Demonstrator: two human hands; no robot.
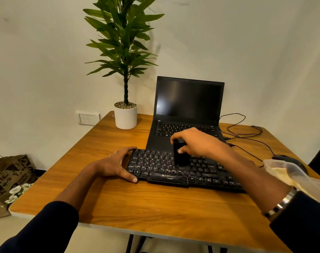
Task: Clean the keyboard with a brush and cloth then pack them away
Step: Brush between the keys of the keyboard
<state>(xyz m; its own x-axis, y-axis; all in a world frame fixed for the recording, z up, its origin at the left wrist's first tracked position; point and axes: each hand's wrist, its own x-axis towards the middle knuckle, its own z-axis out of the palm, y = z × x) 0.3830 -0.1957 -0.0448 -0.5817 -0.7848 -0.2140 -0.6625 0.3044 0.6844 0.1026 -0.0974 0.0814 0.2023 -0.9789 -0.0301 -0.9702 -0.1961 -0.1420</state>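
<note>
A black keyboard (161,172) lies across the middle of the wooden table (137,205), in front of the laptop. My right hand (195,143) grips a black brush (181,157) that stands upright with its bristles down on the keys near the keyboard's centre. My left hand (117,164) rests on the table at the keyboard's left end, fingers curved around the far corner and thumb along the front edge. I cannot make out a cloth with certainty.
An open black laptop (188,114) stands behind the keyboard, a potted plant (126,115) at the back left. Cables (243,132) and a mouse (283,158) lie at right, beside a clear plastic bag (290,176). A paper bag (7,178) sits on the floor at left.
</note>
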